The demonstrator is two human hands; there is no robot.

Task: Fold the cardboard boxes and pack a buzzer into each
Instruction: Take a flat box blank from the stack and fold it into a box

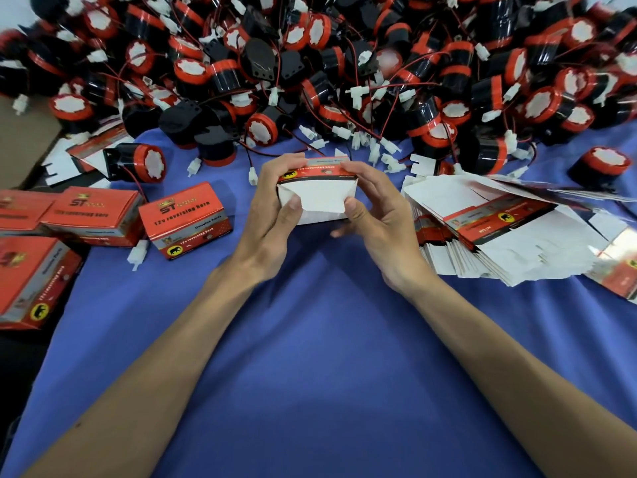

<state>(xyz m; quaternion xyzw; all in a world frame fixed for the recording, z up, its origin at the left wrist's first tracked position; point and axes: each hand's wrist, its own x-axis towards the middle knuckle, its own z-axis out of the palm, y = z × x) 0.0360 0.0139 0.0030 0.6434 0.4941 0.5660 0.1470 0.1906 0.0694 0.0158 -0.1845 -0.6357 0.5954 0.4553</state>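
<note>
2 hands (272, 215) (375, 219), 1 box (319, 196), ~100 buzzers (344, 63)

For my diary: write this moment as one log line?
step: folding box flaps | left hand: grips it | right hand: grips it | buzzers: piled behind

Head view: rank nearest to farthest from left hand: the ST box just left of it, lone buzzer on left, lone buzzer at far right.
1. ST box, just left of the left hand.
2. Left buzzer, farther left, back.
3. Right buzzer, far right edge.
</note>
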